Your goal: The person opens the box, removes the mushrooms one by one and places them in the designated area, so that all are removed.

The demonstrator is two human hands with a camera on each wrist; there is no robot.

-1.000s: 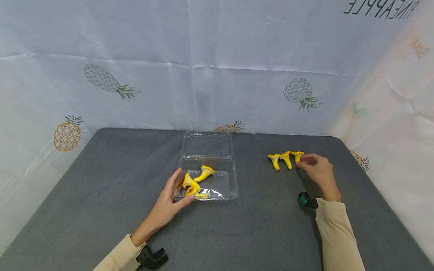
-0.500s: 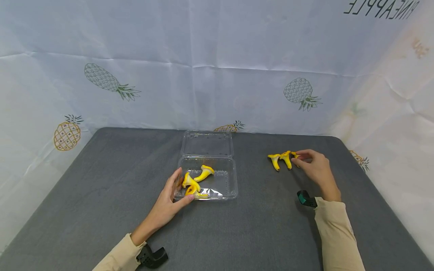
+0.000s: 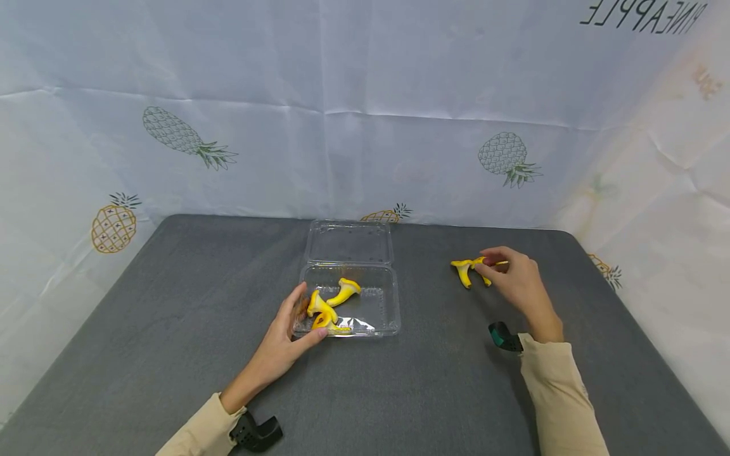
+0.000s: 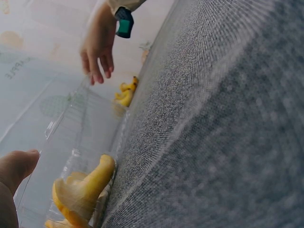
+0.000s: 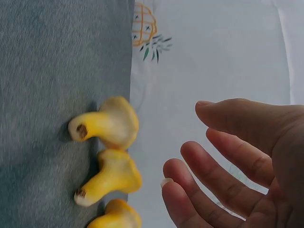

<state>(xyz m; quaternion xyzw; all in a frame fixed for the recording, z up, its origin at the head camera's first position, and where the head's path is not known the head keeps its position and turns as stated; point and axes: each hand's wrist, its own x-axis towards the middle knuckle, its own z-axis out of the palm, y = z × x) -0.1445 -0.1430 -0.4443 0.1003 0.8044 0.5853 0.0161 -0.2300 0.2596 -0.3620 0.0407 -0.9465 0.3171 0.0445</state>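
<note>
In the head view, yellow mushrooms [image 3: 345, 290] lie in the left part of a lidded clear plastic container [image 3: 381, 309]. My left hand [image 3: 279, 347] grips its near left corner, thumb at the front rim and fingers along the left wall. The left wrist view has the thumb [image 4: 20, 167] at the clear edge, with a mushroom [image 4: 88, 190] behind the plastic. My right hand [image 3: 518, 282] is above a row of three mushrooms [image 3: 462, 273], partly hiding them. In the right wrist view this hand [image 5: 242, 161] has spread, slightly bent fingers and holds nothing, beside the mushrooms [image 5: 108, 178].
The container's lid [image 3: 349, 242] is folded back toward the far edge of the grey table [image 3: 433, 380]. A white cloth [image 3: 399, 152] printed with pineapples hangs behind the table. A dark device is strapped at each wrist, including the right wrist band [image 3: 504, 337].
My right hand has moved left from the rightmost mushroom and now overlaps the middle one. My left hand and the container have stayed in place.
</note>
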